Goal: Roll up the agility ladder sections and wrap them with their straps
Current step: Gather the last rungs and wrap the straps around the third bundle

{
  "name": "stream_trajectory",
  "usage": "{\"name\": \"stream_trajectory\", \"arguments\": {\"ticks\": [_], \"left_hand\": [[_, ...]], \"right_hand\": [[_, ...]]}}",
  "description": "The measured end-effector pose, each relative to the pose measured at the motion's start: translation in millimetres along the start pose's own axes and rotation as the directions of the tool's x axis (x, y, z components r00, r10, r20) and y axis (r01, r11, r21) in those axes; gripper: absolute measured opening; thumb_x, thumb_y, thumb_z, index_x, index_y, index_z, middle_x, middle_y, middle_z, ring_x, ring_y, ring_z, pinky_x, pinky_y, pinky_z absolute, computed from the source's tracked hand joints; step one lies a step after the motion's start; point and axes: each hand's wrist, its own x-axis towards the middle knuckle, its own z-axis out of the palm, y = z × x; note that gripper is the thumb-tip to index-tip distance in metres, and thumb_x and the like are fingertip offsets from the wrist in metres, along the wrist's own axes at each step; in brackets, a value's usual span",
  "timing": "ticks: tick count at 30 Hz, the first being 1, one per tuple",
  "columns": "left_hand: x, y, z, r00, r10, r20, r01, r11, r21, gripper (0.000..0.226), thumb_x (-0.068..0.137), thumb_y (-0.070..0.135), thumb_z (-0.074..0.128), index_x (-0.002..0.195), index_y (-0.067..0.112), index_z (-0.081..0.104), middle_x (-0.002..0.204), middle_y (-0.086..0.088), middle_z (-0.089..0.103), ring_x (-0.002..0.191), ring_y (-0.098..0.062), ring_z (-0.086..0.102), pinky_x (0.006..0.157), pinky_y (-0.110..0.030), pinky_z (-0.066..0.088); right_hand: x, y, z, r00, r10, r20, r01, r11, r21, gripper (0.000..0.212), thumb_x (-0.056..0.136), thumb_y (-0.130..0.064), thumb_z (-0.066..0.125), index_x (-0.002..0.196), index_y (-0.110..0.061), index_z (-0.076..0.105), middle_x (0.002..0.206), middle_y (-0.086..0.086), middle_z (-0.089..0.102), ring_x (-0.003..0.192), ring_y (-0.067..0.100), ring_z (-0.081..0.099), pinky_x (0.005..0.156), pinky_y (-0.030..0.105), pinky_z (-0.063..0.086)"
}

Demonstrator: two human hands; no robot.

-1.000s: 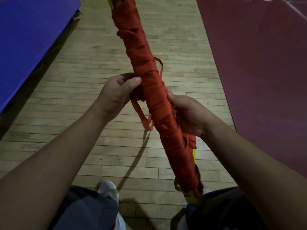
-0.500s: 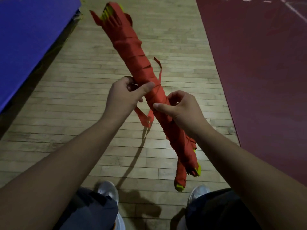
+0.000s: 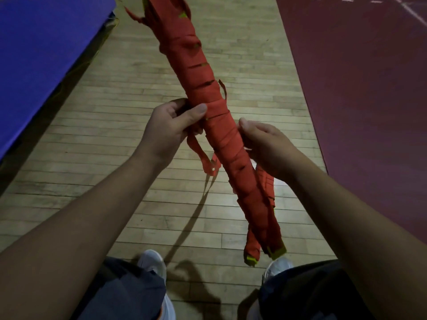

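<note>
Head view: the rolled ladder (image 3: pixel 219 130) is a long red bundle in the middle of the frame. It slants from the top middle down to the lower right and is up in the air, not on the floor. The left hand (image 3: pixel 166 130) grips it from the left, thumb on top and fingers curled behind. The right hand (image 3: pixel 265 146) grips it from the right, just a bit lower down.

What could go wrong? A loose strap end (image 3: pixel 201 155) hangs under the left hand. It looks like it is not tucked in. If a hand lets go of the bundle, I think the red wraps could get slack and spin off. The bottom looks messy too. Some flaps with yellow tips (image 3: pixel 277 251) stick out there, and they might slide out if the bundle is shaken or tipped. The bundle is long and held only near its middle, so it could bend or slip down.

The wood floor (image 3: pixel 115 146) is made of pale boards and has dark shadows on it. A blue mat (image 3: pixel 46 54) fills the upper left of the frame. A dark red mat (image 3: pixel 358 88) covers the right side. White shoes (image 3: pixel 152 262) show at the bottom. The room is dim.
</note>
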Motion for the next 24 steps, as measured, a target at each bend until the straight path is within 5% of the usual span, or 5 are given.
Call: {"name": "stream_trajectory", "arguments": {"ticks": [3,6,15,20,24], "left_hand": [[0,-2,1,0.993,-0.014,0.115,0.019,0.999,-0.044,0.025,0.093,0.016,0.061,0.112,0.0,0.065,0.107,-0.019,0.069,0.101,-0.037,0.064,0.095,-0.055,0.053],[-1,-1,-3,0.983,-0.01,0.184,0.014,1.0,-0.021,0.021,0.093,0.016,0.058,0.111,0.007,0.066,0.104,-0.004,0.076,0.103,-0.024,0.07,0.09,-0.036,0.055],[9,1,-26,0.999,-0.029,-0.025,0.037,0.846,0.532,0.016,0.084,0.037,0.078,0.077,0.023,0.075,0.067,-0.002,0.072,0.056,-0.013,0.055,0.062,-0.033,0.044],[3,-1,-10,0.996,-0.021,-0.091,0.049,0.946,0.321,0.023,0.086,0.039,0.077,0.087,0.016,0.077,0.081,-0.006,0.077,0.064,-0.015,0.057,0.066,-0.028,0.048],[2,-6,3,0.978,0.017,-0.207,0.05,0.948,0.313,0.031,0.08,0.051,0.079,0.087,0.021,0.074,0.071,0.005,0.074,0.061,-0.006,0.059,0.066,-0.026,0.048]], "right_hand": [[-2,2,4,0.969,0.149,0.199,-0.18,0.973,0.145,0.054,0.108,-0.039,0.03,0.132,0.001,0.058,0.118,0.023,0.067,0.108,0.038,0.065,0.1,0.051,0.051],[-5,3,6,0.954,0.163,0.251,-0.206,0.966,0.156,0.05,0.103,-0.04,0.038,0.121,-0.001,0.063,0.103,0.019,0.071,0.091,0.033,0.068,0.083,0.043,0.058],[-3,8,9,1.0,0.012,0.02,-0.015,0.987,0.157,0.035,0.102,-0.022,0.056,0.111,0.011,0.061,0.087,0.021,0.061,0.06,0.025,0.062,0.054,0.033,0.057],[6,16,13,0.967,-0.064,-0.245,0.045,0.995,-0.084,0.035,0.089,-0.031,0.075,0.099,0.002,0.072,0.086,0.018,0.068,0.076,0.024,0.066,0.069,0.039,0.051],[7,17,22,0.939,-0.163,-0.304,0.062,0.946,-0.319,0.037,0.086,-0.034,0.08,0.092,0.001,0.069,0.077,0.008,0.063,0.06,0.009,0.056,0.055,0.023,0.042]]}}
